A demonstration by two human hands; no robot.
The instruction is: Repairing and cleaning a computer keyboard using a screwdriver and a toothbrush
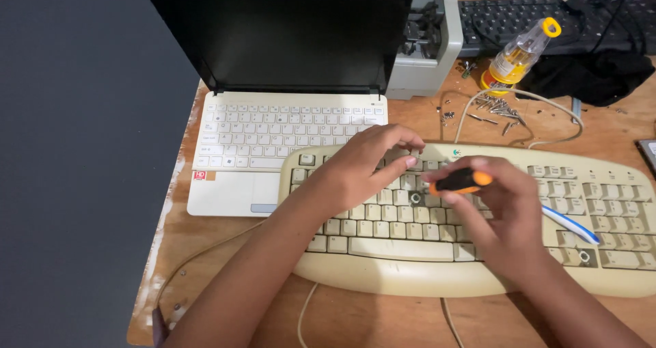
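On the wooden table (pixel 383 321), a red square sticker (pixel 199 175) marks the white laptop (pixel 273 140). Right hand (pixel 509 215) grips an orange-handled screwdriver (pixel 459 181) over the beige keyboard (pixel 478 218); left hand (pixel 365 167) curls, fingertips touching the keys.

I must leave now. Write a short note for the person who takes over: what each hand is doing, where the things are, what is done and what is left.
Left hand: rests on the upper key rows of the beige keyboard, fingers curled, holding nothing that shows.
Right hand: grips a screwdriver with an orange and black handle, above the middle keys.
Things: the keyboard lies partly over the white laptop. A blue and white pen lies on its right part. Loose screws and a small yellow bottle are behind it on the wooden table.
Done: at least two keycaps are off, bare sockets show.
Left: all other keys are in place.
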